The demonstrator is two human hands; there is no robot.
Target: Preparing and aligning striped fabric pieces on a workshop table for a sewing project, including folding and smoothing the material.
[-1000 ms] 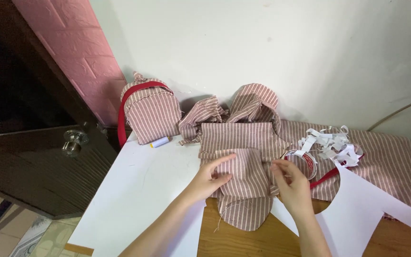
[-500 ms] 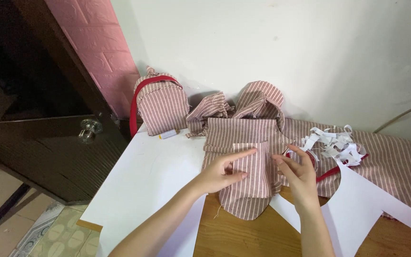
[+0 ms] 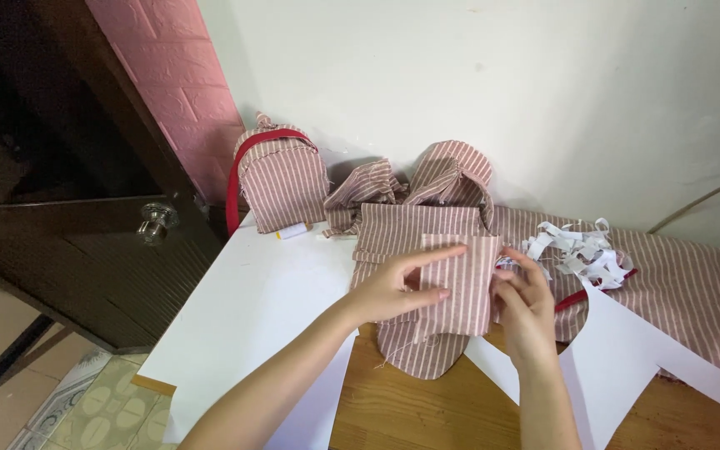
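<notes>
Here, both hands work one small striped fabric rectangle (image 3: pixel 462 283) held just above the bench (image 3: pixel 427 412). The left hand (image 3: pixel 393 287) has a loose grip: index finger stretched along the rectangle's upper edge, thumb pressed to its face, the other fingers curled behind. The right hand (image 3: pixel 527 304) pinches the rectangle's right edge between thumb and fingertips (the grip is narrow, nearly closed). The rectangle lies over a larger striped panel (image 3: pixel 414 229), whose rounded lower end reaches the bare wood. A white paper sheet (image 3: pixel 252 308) covers the bench's left part; a cut white paper shape (image 3: pixel 627 350) lies at right. A striped miniature backpack with red trim (image 3: pixel 281 179) stands against the wall, a small thread spool (image 3: pixel 292 231) beside it. White paper scraps (image 3: pixel 577 250) rest on striped cloth (image 3: pixel 685 283).
</notes>
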